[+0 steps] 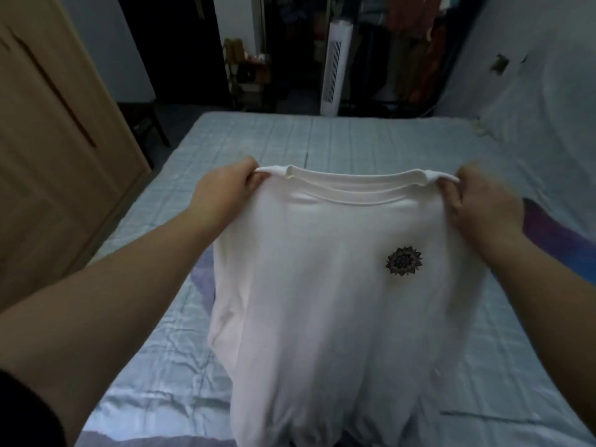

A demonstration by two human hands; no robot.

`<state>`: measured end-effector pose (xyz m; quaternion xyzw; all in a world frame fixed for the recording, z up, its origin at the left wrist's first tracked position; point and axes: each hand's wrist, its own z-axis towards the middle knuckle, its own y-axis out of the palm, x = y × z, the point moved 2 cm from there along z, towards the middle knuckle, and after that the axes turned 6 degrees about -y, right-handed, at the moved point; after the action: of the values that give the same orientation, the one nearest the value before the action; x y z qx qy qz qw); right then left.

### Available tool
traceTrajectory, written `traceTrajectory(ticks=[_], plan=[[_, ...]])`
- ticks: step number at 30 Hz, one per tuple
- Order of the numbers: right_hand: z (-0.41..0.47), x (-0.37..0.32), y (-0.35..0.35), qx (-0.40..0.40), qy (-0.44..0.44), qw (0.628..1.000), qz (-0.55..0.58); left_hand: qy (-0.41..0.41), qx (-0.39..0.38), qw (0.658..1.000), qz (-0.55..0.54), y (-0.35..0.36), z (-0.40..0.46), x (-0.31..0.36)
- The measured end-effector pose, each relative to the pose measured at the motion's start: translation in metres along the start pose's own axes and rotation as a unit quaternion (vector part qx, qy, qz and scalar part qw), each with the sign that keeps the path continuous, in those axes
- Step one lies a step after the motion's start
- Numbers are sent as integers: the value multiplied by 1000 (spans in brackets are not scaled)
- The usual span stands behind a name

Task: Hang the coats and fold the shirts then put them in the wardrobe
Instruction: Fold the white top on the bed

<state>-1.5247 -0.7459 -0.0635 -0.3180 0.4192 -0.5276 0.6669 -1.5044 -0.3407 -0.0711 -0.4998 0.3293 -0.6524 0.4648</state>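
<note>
Room: a bed [225,150] under a pale blue quilted cover fills the floor; a wooden wardrobe [48,140] stands at left
Shirt: one white shirt [322,301], held up over the bed, hanging below both hands; a dark flower emblem [404,261] on its chest
Grip: left hand [222,195] pinches one shoulder; right hand [483,201] pinches the other
Around: a white tower fan [333,75] beyond the bed; hanging clothes [412,37] behind; purple cloth [554,233] at right
</note>
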Motion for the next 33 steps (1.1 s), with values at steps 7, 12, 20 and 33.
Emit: traceTrajectory(ticks=[7,12,20,33], plan=[[73,105,303,-113,18,993,-32,-68,-133,988,30,298,106,-51],[89,163,516,-156,29,986,-56,-144,-158,976,41,506,164,-98],[79,195,636,-113,18,992,-59,-140,-40,985,89,620,176,-127],[33,158,577,-149,-43,987,-39,17,-59,995,73,577,130,-100]])
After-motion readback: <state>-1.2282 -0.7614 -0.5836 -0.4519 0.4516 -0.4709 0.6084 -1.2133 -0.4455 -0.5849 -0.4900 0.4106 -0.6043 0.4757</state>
